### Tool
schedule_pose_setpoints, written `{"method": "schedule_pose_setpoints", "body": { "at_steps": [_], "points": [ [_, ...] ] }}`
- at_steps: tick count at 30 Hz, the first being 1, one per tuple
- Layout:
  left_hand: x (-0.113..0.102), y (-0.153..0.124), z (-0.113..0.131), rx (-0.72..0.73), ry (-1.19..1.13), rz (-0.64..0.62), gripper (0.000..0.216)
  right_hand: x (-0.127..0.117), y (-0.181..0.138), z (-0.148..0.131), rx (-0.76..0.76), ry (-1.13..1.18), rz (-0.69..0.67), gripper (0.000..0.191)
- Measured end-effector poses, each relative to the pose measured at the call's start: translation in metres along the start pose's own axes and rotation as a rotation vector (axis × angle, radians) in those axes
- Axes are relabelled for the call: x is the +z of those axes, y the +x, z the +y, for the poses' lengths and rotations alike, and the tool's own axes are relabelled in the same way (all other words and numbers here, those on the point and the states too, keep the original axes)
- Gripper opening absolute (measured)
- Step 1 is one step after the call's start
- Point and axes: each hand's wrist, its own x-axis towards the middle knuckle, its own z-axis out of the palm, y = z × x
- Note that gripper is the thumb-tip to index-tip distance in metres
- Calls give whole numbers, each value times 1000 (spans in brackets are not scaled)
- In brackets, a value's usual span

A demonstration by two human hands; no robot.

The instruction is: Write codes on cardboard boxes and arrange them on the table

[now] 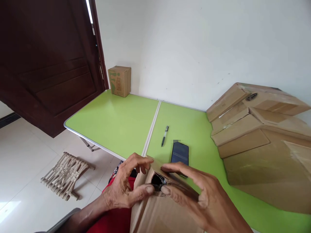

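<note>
A brown cardboard box point(170, 212) is in front of me at the table's near edge, with a ragged dark hole point(158, 181) at its upper edge. My left hand point(128, 184) grips the box left of the hole, its thumb at the hole's rim and its fingers curled over the far side. On the right of the hole, my right hand point(201, 194) holds the box between thumb and fingers. What lies inside the hole is too dark to make out. Just beyond the box, a dark phone point(179, 153), partly covered, lies on the table.
The green folding table point(116, 113) has a pen point(165, 136) near its middle seam. A small carton point(120, 81) stands at the far left corner. Several cardboard boxes point(257, 129) are piled on the right. A woven stool point(66, 174) stands on the floor, left; a dark door point(48, 58) is behind.
</note>
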Motion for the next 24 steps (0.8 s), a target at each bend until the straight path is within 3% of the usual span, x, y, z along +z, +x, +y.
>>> {"method": "schedule_pose_setpoints", "body": {
  "at_steps": [4, 10, 18, 24],
  "points": [
    [12, 12, 5, 43, 24, -4, 30, 20, -19, -6, -200, -337, 266, 19],
    [20, 17, 17, 9, 56, -41, 29, 27, -27, -6, -263, -521, 314, 19],
    [13, 34, 42, -59, 207, 9, 26, 29, -6, -12, -313, -382, 333, 20],
    [11, 29, 45, -41, 258, 24, 26, 26, -11, -14, -323, -257, 232, 18]
  ]
}}
